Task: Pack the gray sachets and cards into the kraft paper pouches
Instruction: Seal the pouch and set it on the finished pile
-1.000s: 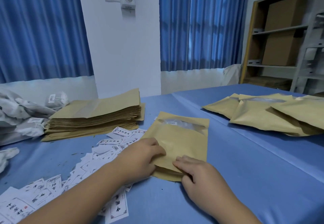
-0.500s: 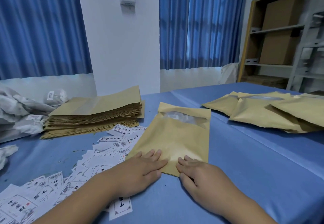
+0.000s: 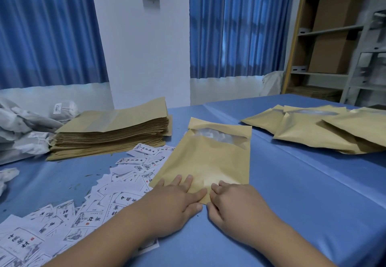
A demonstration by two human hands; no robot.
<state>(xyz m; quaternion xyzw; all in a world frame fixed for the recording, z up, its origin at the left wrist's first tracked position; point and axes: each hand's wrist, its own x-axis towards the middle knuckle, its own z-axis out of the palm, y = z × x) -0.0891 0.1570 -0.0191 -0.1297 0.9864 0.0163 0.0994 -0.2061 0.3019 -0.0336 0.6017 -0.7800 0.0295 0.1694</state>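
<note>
Both flat-fingered, the left hand [image 3: 177, 201] and right hand [image 3: 238, 203] press the kraft pouch [image 3: 208, 158] at lower centre, grasping nothing; a shove could scatter cards [image 3: 129, 199] lying at its left edge.

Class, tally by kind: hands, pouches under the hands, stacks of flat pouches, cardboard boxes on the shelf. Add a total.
Hands: 2, left hand, right hand
Pouch under the hands: 1
Stack of flat pouches: 1
Cardboard boxes: 2, upper box, lower box
Total: 6

Pouch [image 3: 208, 158] laid flat; L hand [image 3: 175, 202], R hand [image 3: 236, 204] now press edge.
</note>
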